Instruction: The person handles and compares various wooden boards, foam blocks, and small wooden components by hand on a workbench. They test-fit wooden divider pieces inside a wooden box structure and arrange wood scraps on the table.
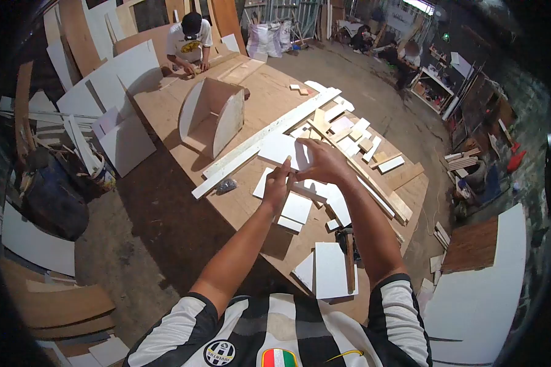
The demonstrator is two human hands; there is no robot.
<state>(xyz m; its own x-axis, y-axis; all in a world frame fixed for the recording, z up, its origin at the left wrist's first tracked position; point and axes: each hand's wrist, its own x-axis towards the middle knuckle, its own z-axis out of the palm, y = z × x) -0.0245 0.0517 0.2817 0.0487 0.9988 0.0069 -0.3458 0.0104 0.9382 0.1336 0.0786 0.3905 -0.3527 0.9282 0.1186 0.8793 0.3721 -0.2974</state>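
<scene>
A white rectangular board (pixel 278 148) is held above the wooden table (pixel 165 113). My right hand (pixel 320 160) grips its right edge, with the fingers on top. At the board's lower edge my left hand (pixel 278 183) is closed, thumb pointing up against it. Beneath and in front of the hands lie white panels (pixel 297 208). Long white strips (pixel 251 147) run diagonally across the table behind the held board. Near me a hammer (pixel 349 260) rests beside a white panel (pixel 330 269).
A curved wooden box (pixel 211 116) stands on the table's left part. At the far end a person (pixel 190 43) leans over the table. Small wood blocks (pixel 365 145) lie at the right. A small plastic bag (pixel 226 186) sits at the left edge.
</scene>
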